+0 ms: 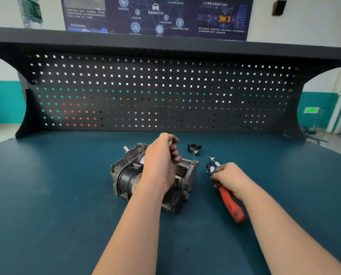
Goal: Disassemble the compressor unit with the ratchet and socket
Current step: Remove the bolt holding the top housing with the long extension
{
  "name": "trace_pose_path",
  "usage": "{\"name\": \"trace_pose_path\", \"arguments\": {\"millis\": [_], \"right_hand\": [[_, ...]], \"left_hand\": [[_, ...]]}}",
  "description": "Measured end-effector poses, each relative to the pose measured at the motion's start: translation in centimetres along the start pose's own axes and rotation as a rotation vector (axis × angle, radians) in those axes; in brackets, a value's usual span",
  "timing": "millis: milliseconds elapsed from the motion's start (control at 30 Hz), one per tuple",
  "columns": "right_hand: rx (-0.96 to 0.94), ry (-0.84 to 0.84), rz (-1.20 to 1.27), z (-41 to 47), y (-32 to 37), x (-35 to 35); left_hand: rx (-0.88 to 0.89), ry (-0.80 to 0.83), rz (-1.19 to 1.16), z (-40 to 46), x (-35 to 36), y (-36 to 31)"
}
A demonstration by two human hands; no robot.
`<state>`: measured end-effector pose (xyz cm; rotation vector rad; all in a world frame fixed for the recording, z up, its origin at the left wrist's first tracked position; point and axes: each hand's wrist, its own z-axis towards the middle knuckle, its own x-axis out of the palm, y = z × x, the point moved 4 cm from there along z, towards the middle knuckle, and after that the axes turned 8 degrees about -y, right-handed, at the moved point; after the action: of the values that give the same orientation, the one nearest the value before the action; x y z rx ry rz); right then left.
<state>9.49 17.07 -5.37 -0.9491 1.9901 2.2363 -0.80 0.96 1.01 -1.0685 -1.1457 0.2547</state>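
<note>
Blue table [46, 195], middle: the compressor unit [126, 175] looks mostly assembled. Left hand [161, 161] pinches a small metal piece; right hand [229, 179] grips the ratchet [232, 207] beside it.

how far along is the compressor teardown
Done: one small black part lies loose behind the grey metal compressor unit. In hand: left hand pinches something small above it; right hand holds the red-handled ratchet. Left: the housing looks largely assembled.
</note>
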Motion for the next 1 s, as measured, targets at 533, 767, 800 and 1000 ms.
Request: {"name": "trace_pose_path", "arguments": {"millis": [533,767,800,1000], "right_hand": [[-0.039,-0.381,-0.499,2.8,-1.3,-3.0],[0.087,-0.302,-0.758,3.4,-2.9,-1.8],[0.099,-0.304,-0.764,3.5,-2.9,-1.8],[0.074,-0.341,-0.492,3.6,-2.2,-2.8]], "left_hand": [[0.192,-0.018,0.246,0.8,-0.7,0.3],[0.219,0.065,0.129,0.1,-0.4,-0.2],[0.221,0.065,0.125,0.0,-0.4,-0.3],[0.207,0.072,0.098,0.2,-0.5,-0.7]]}}
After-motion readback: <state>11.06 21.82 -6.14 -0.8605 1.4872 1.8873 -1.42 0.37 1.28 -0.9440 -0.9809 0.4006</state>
